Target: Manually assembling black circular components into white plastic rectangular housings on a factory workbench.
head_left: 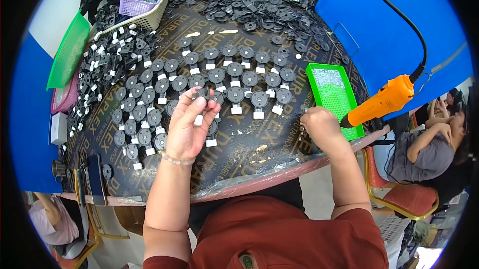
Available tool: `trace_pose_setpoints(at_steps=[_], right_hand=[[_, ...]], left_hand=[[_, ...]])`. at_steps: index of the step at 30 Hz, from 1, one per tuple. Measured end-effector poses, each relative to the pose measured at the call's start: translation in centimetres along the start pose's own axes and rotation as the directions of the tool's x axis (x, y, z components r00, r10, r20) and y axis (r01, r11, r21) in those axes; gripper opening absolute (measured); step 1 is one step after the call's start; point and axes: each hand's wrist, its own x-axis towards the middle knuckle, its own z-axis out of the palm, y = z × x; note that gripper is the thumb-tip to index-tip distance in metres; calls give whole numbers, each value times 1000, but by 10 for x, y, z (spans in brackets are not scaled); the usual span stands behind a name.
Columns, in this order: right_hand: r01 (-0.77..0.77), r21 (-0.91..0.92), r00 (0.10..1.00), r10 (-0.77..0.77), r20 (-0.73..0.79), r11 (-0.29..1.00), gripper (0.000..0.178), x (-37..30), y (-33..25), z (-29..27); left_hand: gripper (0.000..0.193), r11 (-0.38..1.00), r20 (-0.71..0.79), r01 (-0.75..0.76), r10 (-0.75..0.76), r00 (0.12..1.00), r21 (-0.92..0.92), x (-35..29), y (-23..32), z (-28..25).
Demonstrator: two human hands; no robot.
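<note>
Left hand (183, 132) pinches a small black plastic part (202, 93) above the black, gold-printed bench (284, 134). Right hand (324, 127) curled beside the green rectangular plastic tray (316, 87); cannot tell its grip. Step, apparently: handling one part; next move calls for a steady pinch.

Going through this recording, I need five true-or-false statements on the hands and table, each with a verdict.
1. The left hand holds a small dark part. True.
2. The right hand grips the orange tool. False: the tool hangs on a cord, right of that hand.
3. A bracelet circles the left wrist. True.
4. The green tray is round. False: it is rectangular.
5. The big pile of black discs lies along the table's far side. True.
</note>
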Motion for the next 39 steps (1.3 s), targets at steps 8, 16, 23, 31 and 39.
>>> trace_pose_setpoints(at_steps=[8, 16, 23, 31, 39], right_hand=[[59, -35, 998, -58, 18, 998, 7, 2, 3, -3], [108, -15, 994, -108, -14, 994, 7, 4, 5, -3], [166, 82, 982, -156, -109, 983, 3, 11, 12, -7], [472, 295, 797, -259, -546, 831, 21, 58, -55, -47], [590, 267, 786, -467, -404, 762, 22, 94, -86, -46]], left_hand=[[38, 993, 31, 105, -106, 994, 49, -4, 0, 6], [42, 973, 205, 228, -230, 951, 34, -2, -9, -10], [41, 971, 203, 197, -221, 954, 132, -7, -13, 4], [41, 950, 249, 294, -313, 917, 109, -8, -20, 8], [29, 970, 209, 217, -236, 949, 112, -10, -24, 8]])
